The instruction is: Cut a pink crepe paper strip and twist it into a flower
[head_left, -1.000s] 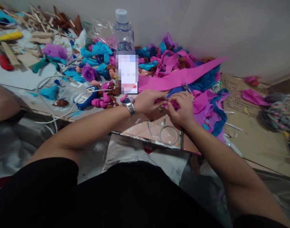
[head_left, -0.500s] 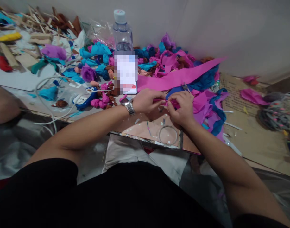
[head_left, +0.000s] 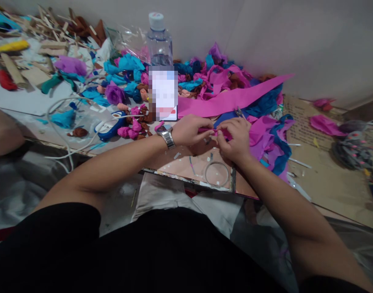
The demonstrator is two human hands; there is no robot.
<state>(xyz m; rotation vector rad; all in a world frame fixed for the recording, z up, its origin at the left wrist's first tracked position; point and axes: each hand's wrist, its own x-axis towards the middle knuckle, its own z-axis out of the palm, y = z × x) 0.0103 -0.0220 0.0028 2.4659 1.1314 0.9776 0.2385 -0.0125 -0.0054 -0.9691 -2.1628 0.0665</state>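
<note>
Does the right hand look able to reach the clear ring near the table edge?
Probably yes: the clear ring lies uncovered close to the right hand, though that hand seems busy pinching pink paper.

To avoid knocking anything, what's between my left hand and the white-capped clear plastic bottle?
Between your left hand and the bottle, the head view shows a rectangular phone with a lit screen and one end of a pink paper strip.

The paper [head_left: 215,131] is bright pink, narrow and bunched, pinched and held up roughly level, slightly right of the view's middle. Much of it is covered, so whether it is folded or twisted is hard to tell.
</note>
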